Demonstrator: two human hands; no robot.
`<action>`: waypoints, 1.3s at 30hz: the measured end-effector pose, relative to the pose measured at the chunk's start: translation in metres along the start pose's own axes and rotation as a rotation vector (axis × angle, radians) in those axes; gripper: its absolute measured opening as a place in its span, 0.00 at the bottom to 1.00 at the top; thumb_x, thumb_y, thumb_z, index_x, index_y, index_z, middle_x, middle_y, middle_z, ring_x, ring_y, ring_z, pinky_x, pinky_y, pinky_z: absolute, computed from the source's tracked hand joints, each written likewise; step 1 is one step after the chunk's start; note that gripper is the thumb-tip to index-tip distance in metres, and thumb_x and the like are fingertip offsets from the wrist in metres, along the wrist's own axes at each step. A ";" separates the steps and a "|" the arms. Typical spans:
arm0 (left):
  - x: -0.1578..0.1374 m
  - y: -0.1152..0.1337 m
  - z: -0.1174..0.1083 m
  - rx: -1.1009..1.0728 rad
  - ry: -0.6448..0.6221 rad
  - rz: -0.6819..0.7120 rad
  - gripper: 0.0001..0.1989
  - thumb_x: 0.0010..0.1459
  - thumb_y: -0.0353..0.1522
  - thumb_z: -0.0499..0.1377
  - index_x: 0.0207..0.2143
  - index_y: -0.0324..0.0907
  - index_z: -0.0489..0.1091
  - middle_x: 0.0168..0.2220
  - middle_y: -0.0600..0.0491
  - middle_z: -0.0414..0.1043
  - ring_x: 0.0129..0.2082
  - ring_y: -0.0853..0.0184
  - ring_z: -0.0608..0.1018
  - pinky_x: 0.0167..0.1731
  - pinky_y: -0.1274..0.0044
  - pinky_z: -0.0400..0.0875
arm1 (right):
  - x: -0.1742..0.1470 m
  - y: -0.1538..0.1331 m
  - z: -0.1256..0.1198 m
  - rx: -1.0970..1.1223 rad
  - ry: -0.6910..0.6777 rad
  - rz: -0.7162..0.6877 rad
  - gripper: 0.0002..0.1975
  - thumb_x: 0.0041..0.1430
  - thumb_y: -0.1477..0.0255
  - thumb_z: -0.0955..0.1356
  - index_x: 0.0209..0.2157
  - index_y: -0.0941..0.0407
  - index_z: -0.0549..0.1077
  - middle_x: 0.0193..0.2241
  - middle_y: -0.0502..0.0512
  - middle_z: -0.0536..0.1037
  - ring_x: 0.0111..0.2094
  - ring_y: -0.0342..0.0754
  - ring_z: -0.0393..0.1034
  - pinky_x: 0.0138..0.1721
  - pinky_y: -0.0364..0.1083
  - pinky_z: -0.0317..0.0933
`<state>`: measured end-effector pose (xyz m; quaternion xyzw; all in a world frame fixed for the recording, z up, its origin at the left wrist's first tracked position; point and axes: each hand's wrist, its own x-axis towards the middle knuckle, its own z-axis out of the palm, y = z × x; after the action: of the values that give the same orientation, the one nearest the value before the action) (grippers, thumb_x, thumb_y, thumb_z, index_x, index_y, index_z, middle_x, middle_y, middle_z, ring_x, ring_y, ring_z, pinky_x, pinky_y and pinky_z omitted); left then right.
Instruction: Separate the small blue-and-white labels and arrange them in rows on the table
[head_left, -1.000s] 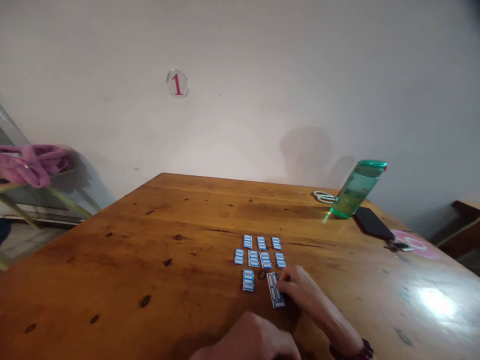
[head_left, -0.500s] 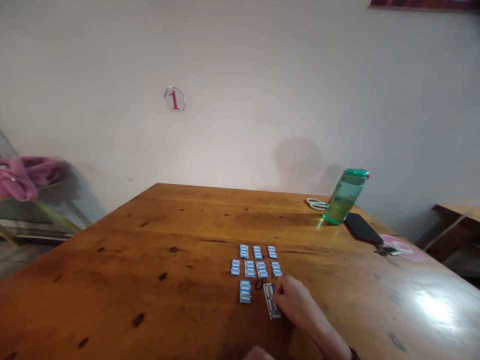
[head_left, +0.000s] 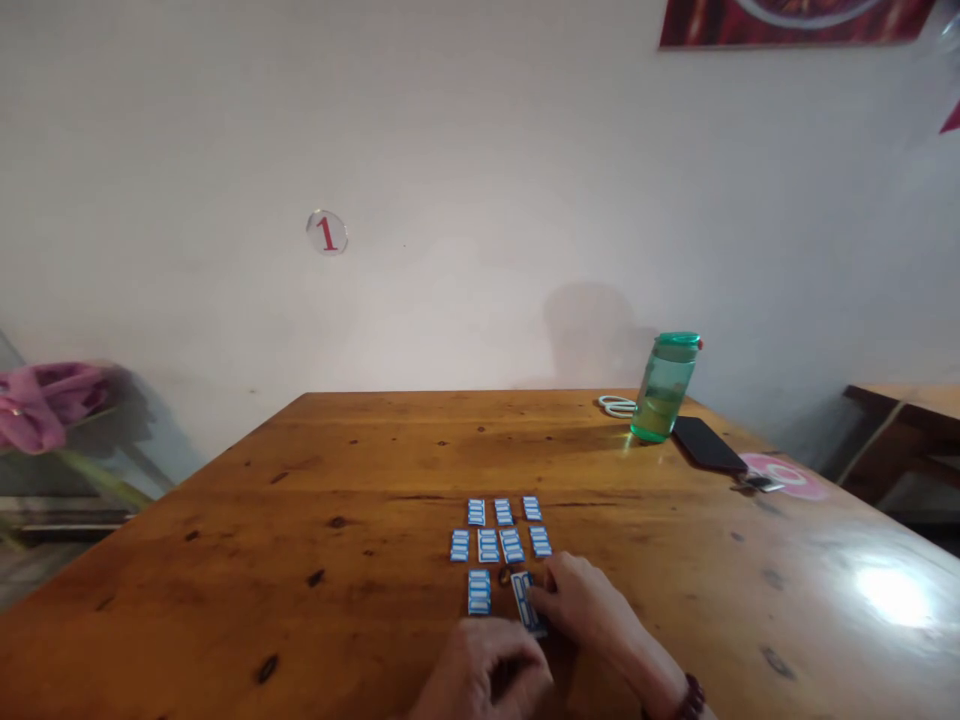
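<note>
Small blue-and-white cards (head_left: 488,545), each printed with white bars, lie in short rows on the wooden table (head_left: 360,620). A separate card (head_left: 479,592) lies in front of them on the left. My right hand (head_left: 581,600) rests on the table with its fingers closed at the right edge of a larger-looking blue-and-white card (head_left: 525,600), partly covering it. My left hand (head_left: 480,670) is just in front of that card, its fingers curled toward the thumb. Whatever lies between the left fingertips, if anything, cannot be made out.
A green bottle (head_left: 665,388) stands at the back right, beside a white looped cable (head_left: 616,405) and a black phone-like slab (head_left: 707,444). A pink disc (head_left: 791,476) with a small metallic item (head_left: 757,484) lies near the right edge. Pink cloth (head_left: 49,400) hangs at far left.
My left hand has come up from the bottom edge to the card by my right hand. My right hand stays at that card. The camera view has tilted up and shifted slightly right.
</note>
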<state>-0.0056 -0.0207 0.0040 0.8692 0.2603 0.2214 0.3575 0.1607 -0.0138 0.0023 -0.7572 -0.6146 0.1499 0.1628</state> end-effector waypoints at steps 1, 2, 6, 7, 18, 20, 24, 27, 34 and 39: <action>0.002 -0.001 -0.005 -0.062 0.119 -0.047 0.16 0.59 0.37 0.48 0.26 0.39 0.70 0.22 0.53 0.71 0.24 0.70 0.72 0.26 0.81 0.65 | 0.001 0.001 -0.001 0.016 0.008 -0.006 0.10 0.48 0.68 0.65 0.18 0.56 0.70 0.18 0.54 0.75 0.21 0.47 0.67 0.20 0.42 0.43; 0.005 -0.002 -0.010 -0.114 0.213 -0.083 0.18 0.59 0.38 0.47 0.24 0.39 0.69 0.20 0.53 0.69 0.23 0.71 0.71 0.25 0.81 0.64 | 0.003 0.003 -0.003 0.032 0.024 -0.008 0.12 0.50 0.66 0.64 0.17 0.56 0.69 0.17 0.53 0.75 0.21 0.46 0.67 0.20 0.42 0.44; 0.019 -0.006 -0.030 -0.137 0.411 -0.192 0.20 0.59 0.41 0.46 0.25 0.39 0.68 0.20 0.54 0.69 0.23 0.69 0.72 0.27 0.79 0.65 | 0.015 0.009 -0.010 0.079 0.159 0.030 0.19 0.58 0.63 0.58 0.20 0.55 0.69 0.20 0.53 0.75 0.22 0.45 0.67 0.21 0.41 0.46; 0.024 -0.008 -0.033 -0.089 0.420 -0.206 0.20 0.59 0.41 0.45 0.26 0.39 0.69 0.22 0.52 0.71 0.25 0.67 0.73 0.29 0.78 0.67 | 0.018 0.011 -0.011 0.084 0.206 0.048 0.19 0.60 0.63 0.56 0.22 0.55 0.69 0.22 0.54 0.76 0.24 0.45 0.67 0.22 0.41 0.47; 0.098 -0.022 0.005 0.675 -0.020 -0.175 0.34 0.56 0.47 0.43 0.60 0.38 0.47 0.63 0.47 0.43 0.62 0.56 0.42 0.57 0.55 0.35 | 0.037 0.038 -0.006 0.081 0.380 0.165 0.14 0.60 0.69 0.58 0.26 0.56 0.71 0.27 0.56 0.78 0.30 0.46 0.70 0.25 0.41 0.49; 0.106 -0.027 0.009 0.729 -0.022 -0.202 0.33 0.57 0.46 0.41 0.60 0.37 0.46 0.63 0.46 0.42 0.62 0.55 0.41 0.56 0.52 0.33 | 0.037 0.038 -0.004 0.080 0.369 0.151 0.14 0.60 0.69 0.58 0.27 0.56 0.71 0.27 0.56 0.78 0.30 0.46 0.70 0.25 0.41 0.50; 0.111 -0.034 0.010 0.776 -0.054 -0.254 0.30 0.58 0.44 0.37 0.61 0.40 0.45 0.63 0.46 0.42 0.62 0.53 0.40 0.53 0.48 0.32 | 0.037 0.037 -0.002 0.073 0.343 0.122 0.14 0.59 0.70 0.58 0.27 0.56 0.72 0.27 0.55 0.78 0.30 0.45 0.70 0.26 0.40 0.50; 0.109 -0.037 0.012 0.751 -0.034 -0.301 0.29 0.59 0.43 0.36 0.61 0.43 0.43 0.63 0.50 0.41 0.62 0.51 0.41 0.52 0.45 0.31 | 0.036 0.037 -0.002 0.062 0.332 0.109 0.14 0.60 0.71 0.58 0.27 0.56 0.72 0.28 0.55 0.78 0.30 0.45 0.70 0.27 0.40 0.51; 0.087 -0.041 0.009 0.775 0.015 -0.390 0.32 0.57 0.49 0.36 0.61 0.45 0.42 0.63 0.51 0.40 0.62 0.49 0.39 0.50 0.43 0.31 | 0.032 0.035 -0.006 0.030 0.303 0.116 0.14 0.59 0.72 0.57 0.27 0.56 0.71 0.29 0.56 0.78 0.31 0.46 0.70 0.27 0.41 0.50; 0.044 -0.044 -0.016 0.783 0.005 -0.467 0.37 0.54 0.53 0.37 0.61 0.44 0.43 0.63 0.49 0.37 0.62 0.48 0.40 0.50 0.44 0.33 | 0.029 0.031 -0.008 0.009 0.277 0.127 0.14 0.59 0.71 0.57 0.25 0.55 0.70 0.29 0.56 0.77 0.32 0.47 0.70 0.26 0.41 0.49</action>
<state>0.0064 0.0413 -0.0094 0.8565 0.5140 0.0219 0.0417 0.1970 0.0078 -0.0050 -0.8073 -0.5364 0.0569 0.2396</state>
